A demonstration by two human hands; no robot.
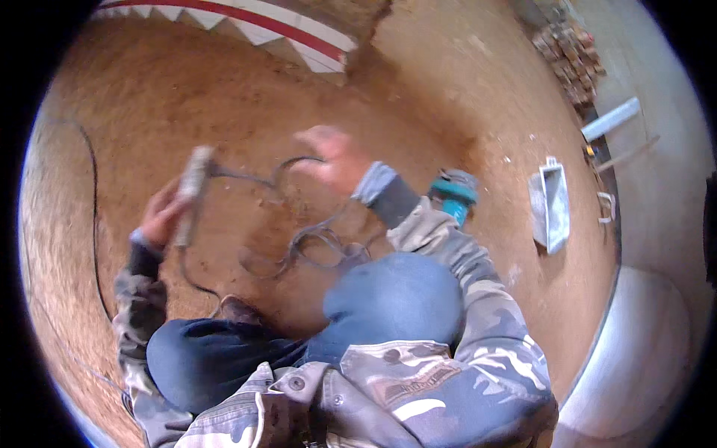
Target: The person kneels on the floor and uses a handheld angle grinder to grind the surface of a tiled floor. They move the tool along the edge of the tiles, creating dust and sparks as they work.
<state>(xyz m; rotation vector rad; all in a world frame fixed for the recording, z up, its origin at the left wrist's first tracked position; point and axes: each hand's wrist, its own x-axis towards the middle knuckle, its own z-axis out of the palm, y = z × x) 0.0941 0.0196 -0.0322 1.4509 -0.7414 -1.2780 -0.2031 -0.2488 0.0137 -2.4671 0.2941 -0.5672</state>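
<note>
My left hand grips a long grey bar-shaped object, probably a socket strip, held just above the brown dirt floor. A dark cable runs from its top end toward my right hand, which is blurred with motion and appears to hold or touch the cable's loop. More of the cable lies coiled on the ground in front of my bent knee. A teal and grey power tool lies on the floor just behind my right forearm.
A grey metal tray lies on the dirt to the right. A pale pipe and a stack of bricks sit at the upper right by a concrete wall. A thin black wire curves along the left. A red and white painted surface shows at the top.
</note>
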